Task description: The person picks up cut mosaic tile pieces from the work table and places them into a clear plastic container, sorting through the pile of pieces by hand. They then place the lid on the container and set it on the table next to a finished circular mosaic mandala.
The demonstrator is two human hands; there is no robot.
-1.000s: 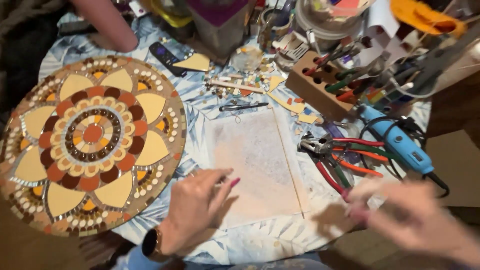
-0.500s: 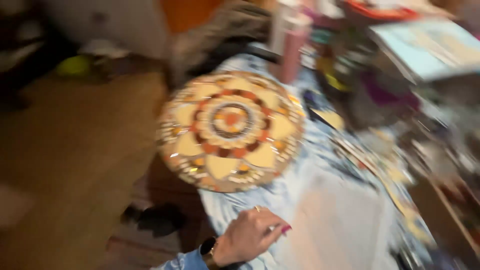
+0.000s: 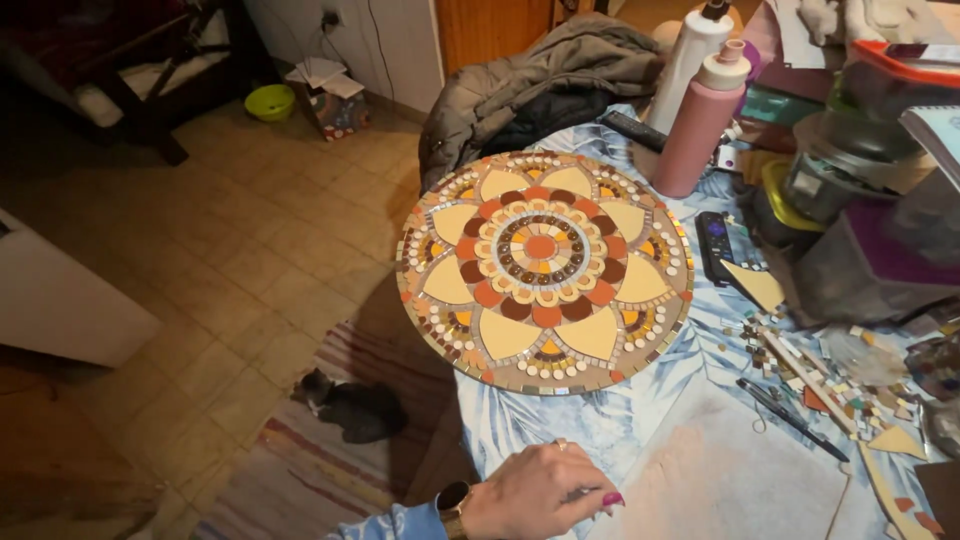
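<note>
The left hand (image 3: 535,492) lies knuckles up at the near edge of the surface (image 3: 620,420), its grip loosely curled and holding nothing — fingertips touch a pale sheet of paper (image 3: 730,470) spread flat on the blue leaf-patterned cloth. The right hand is out of view. Just beyond stands a round mosaic disc (image 3: 545,270), a flower of cream, orange and brown tile pieces, overhanging the edge. To the right lie loose tile shards (image 3: 850,385), a dark pen (image 3: 790,418) and a black remote (image 3: 714,243); behind — a pink bottle (image 3: 700,120). A small cat (image 3: 350,408) sits on the striped rug below.
</note>
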